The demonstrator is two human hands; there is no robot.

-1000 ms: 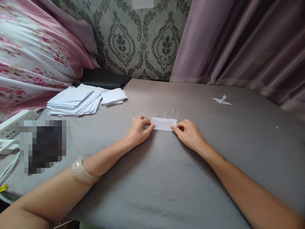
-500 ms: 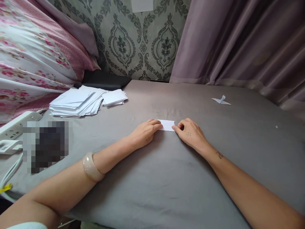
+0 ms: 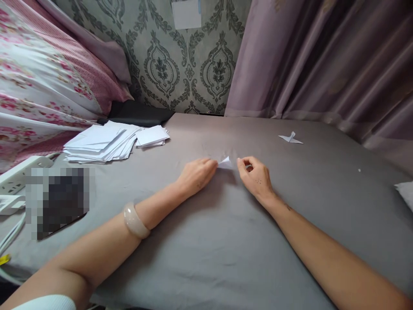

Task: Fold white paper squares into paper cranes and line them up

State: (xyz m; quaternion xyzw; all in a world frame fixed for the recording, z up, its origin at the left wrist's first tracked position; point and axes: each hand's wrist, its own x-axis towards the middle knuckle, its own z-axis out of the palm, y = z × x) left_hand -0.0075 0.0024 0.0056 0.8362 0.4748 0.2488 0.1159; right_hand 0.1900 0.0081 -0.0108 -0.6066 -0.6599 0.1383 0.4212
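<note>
My left hand (image 3: 199, 174) pinches a small piece of white paper (image 3: 225, 163) just above the grey sheet. The paper's free end stands up in a slanted point, partly blurred, while its other end is hidden by my fingers. To its right, my right hand (image 3: 256, 176) is closed, thumb against the forefinger, a short gap from the paper. Nothing shows between those fingertips.
Stacked white paper sheets (image 3: 100, 144) lie at the back left beside a smaller pile (image 3: 152, 137). A folded paper shape (image 3: 291, 138) rests at the back right. A power strip (image 3: 22, 174) and a pixelated dark object (image 3: 63, 202) are at the left.
The paper, flat between both hands before, is now lifted with its right end tilted upward. My right hand has come off its edge. The view has shifted slightly.
</note>
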